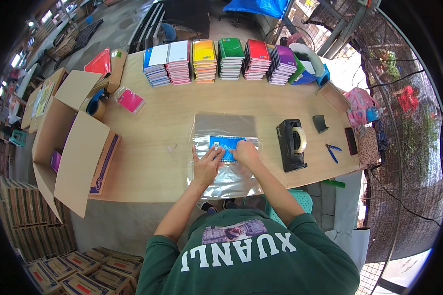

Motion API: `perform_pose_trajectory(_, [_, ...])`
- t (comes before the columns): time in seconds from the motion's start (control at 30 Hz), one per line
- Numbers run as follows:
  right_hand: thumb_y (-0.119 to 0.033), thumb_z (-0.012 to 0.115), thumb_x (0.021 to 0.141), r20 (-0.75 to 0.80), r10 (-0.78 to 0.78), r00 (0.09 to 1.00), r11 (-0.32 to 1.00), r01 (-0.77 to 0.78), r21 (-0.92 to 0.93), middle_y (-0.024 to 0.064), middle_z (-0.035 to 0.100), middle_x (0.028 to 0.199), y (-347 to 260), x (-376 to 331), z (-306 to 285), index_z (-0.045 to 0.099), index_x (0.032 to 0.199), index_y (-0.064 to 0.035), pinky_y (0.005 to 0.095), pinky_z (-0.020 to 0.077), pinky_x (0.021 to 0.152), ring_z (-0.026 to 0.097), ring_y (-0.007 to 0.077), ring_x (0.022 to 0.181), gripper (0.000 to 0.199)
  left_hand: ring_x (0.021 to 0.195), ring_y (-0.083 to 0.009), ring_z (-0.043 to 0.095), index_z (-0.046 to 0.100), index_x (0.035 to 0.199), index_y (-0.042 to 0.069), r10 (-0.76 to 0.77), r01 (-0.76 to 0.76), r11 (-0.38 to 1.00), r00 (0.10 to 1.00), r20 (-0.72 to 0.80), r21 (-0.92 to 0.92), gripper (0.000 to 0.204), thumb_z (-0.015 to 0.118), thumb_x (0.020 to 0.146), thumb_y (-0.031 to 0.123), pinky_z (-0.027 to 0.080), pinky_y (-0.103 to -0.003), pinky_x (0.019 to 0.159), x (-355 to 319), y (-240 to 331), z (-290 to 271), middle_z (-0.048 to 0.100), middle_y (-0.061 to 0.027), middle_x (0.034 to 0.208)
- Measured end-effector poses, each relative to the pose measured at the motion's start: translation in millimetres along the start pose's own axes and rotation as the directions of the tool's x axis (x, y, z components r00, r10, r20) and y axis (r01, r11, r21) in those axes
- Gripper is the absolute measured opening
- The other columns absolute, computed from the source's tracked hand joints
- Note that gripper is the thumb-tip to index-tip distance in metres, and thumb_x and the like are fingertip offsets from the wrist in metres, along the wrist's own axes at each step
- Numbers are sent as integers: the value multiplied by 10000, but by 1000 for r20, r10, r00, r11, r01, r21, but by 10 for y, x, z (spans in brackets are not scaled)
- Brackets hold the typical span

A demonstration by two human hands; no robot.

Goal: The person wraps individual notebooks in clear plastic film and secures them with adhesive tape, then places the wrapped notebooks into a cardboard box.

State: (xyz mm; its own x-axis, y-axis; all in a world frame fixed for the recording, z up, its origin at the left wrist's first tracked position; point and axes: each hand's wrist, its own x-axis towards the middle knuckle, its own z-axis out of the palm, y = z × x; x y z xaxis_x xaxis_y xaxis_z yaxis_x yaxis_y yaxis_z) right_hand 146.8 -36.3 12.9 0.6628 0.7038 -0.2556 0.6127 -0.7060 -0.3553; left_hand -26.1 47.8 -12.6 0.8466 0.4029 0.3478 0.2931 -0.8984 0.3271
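A blue notebook, with a clear film shining over it, lies sideways on a stack of clear plastic bags at the table's near middle. My left hand rests on its left part, fingers stretched out and spread. Over the right part, my right hand is closed, thumb and fingers drawn together at the notebook's edge. Whatever those fingers hold, if anything, is too small to make out.
Piles of notebooks in several colours line the far edge. A black tape dispenser, blue-handled pliers and a dark phone lie to the right. An open cardboard box stands left; a pink packet lies beyond it.
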Motion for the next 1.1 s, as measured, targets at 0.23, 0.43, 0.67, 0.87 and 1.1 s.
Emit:
perform_pose_trajectory(0.23, [-606,725,772,198,22,980,994,0,-111,178,718,907,174,-49,-241,715,854,-26,456,552,747,704,340,870,586,1221,-220,536,510,1416,364,5,3,999,979,205,-38,711,752,754,454,84,-713,1128,215,154,-374,584,-38,1247])
perform_pose_trajectory(0.43, [-615,732,751,241,-154,958,987,158,3,141,701,827,320,-12,-270,686,771,-43,453,536,700,679,324,800,574,1287,-278,472,508,1429,310,-202,184,939,979,35,290,741,715,763,562,89,-711,1116,145,-219,-466,535,-101,1307])
perform_pose_trajectory(0.67, [-518,818,703,-217,-487,846,873,469,-133,190,672,1087,88,278,-345,638,1018,-26,419,509,875,635,335,1042,611,1153,-224,532,476,1380,34,-649,502,-390,445,618,-772,582,706,859,153,408,-438,1002,-377,543,-81,546,-111,1225])
perform_pose_trajectory(0.87, [-290,895,670,233,-409,882,862,290,416,225,516,1347,-60,310,-298,455,1338,-43,421,431,1041,480,348,1295,838,1240,-270,473,232,1445,-14,-700,169,-300,629,337,-939,833,719,769,-14,377,-390,1053,-37,696,262,450,-156,1354])
perform_pose_trajectory(1.1, [-13,878,670,-203,-354,913,163,273,948,142,364,1475,335,-317,227,293,1459,-72,386,369,1112,422,245,1329,985,1447,-357,223,-81,1519,-55,-346,196,685,935,-76,-701,1111,703,734,13,174,-418,1198,-87,786,13,177,-269,1541])
